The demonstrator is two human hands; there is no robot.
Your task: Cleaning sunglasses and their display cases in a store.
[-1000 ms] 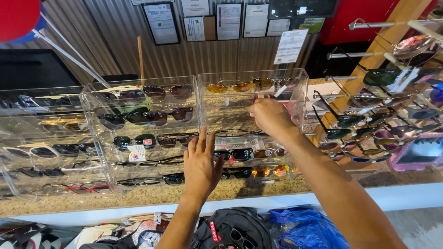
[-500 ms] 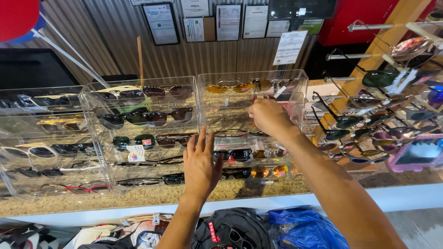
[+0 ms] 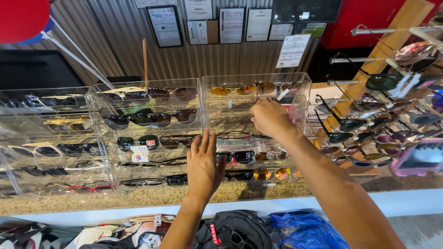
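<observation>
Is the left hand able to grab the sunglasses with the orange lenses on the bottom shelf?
Probably yes. The left hand lies flat on the front of the clear display case, and the orange-lens sunglasses sit just to its right on the lowest tier. Nothing seems to block them, though I cannot tell whether that tier has a clear front.

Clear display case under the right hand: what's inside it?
The clear display case holds tiers of sunglasses: amber-lensed sunglasses on top, orange-lensed sunglasses at the bottom. The right hand covers part of the second tier, so anything there is hidden.
</observation>
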